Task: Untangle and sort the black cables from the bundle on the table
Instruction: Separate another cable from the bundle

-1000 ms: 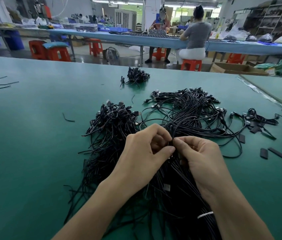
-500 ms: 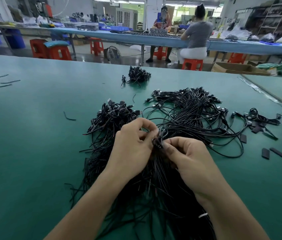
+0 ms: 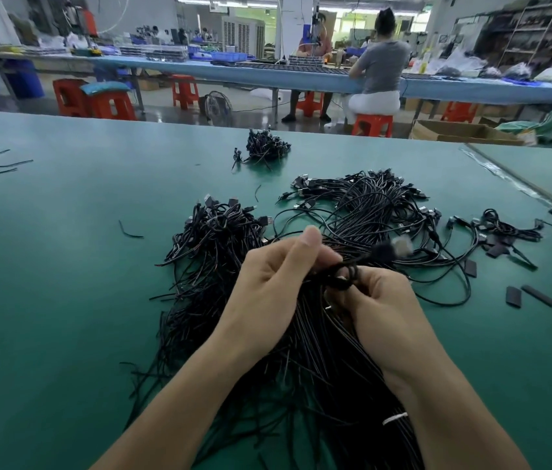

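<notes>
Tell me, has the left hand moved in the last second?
Yes, slightly: the left hand has shifted farther up the table, toward the far pile.

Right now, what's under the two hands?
The left hand and right hand pinch a looped cable above the cable bundle, whose strands fan out over the green table; a white tie shows by the right wrist. Strands beneath the palms are covered.

Black cables (image 3: 352, 212) cover a plain green table (image 3: 64, 266); a white tie (image 3: 395, 418) at 5 o'clock; orange-red stools (image 3: 371, 119) toward 12 o'clock.
</notes>
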